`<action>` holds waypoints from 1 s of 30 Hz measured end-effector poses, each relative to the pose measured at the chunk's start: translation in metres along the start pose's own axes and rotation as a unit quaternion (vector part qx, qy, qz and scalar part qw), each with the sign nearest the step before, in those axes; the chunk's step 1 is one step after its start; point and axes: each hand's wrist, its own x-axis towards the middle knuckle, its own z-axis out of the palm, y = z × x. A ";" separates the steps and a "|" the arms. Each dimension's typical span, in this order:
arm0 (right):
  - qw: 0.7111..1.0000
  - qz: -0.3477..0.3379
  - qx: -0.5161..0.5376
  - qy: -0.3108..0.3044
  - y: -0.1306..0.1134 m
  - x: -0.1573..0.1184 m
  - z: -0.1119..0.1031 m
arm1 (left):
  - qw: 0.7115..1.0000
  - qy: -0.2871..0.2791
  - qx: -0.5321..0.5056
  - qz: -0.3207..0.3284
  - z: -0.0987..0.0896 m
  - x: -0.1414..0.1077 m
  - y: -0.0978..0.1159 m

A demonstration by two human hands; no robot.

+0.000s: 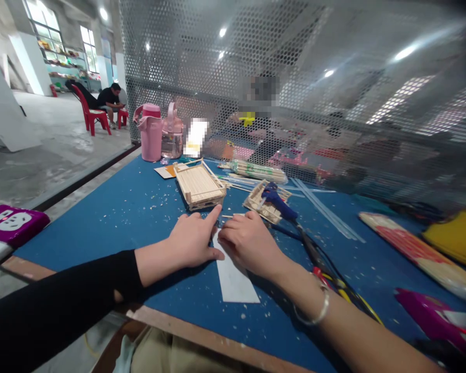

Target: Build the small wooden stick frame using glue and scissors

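A strip of white paper (237,284) lies on the blue tabletop, partly under both hands. My left hand (192,239) is open, its index finger pointing forward and its thumb resting over the paper's left edge. Beside it, my right hand (252,242) is closed with its fingers curled down over the paper; whatever they hold is hidden. A thin wooden stick (227,216) shows just beyond the right fingertips. Ahead of the left hand is a tray-like frame of wooden sticks (200,182). A blue glue gun (277,201) rests on a smaller stick piece (258,199).
A pink flask (151,135) and a clear bottle (172,140) stand at the back left. Bagged sticks (258,171) and clear glue sticks (328,212) lie behind. Purple power strips (13,225) sit at the sides. Cables (326,267) run right. A perforated metal screen (202,77) borders the table.
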 end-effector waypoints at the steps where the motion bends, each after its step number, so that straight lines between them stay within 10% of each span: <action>1: 1.000 0.002 -0.003 -0.002 0.000 0.001 0.000 | 1.000 0.000 0.000 -0.001 0.000 0.000 0.000; 17: 0.975 0.121 0.186 -0.010 0.001 0.008 -0.008 | 1.000 0.001 -0.020 -0.003 0.002 0.000 -0.003; 30: 0.735 0.244 0.632 -0.008 0.003 -0.012 -0.013 | 0.928 0.211 -0.230 0.204 0.008 0.004 -0.019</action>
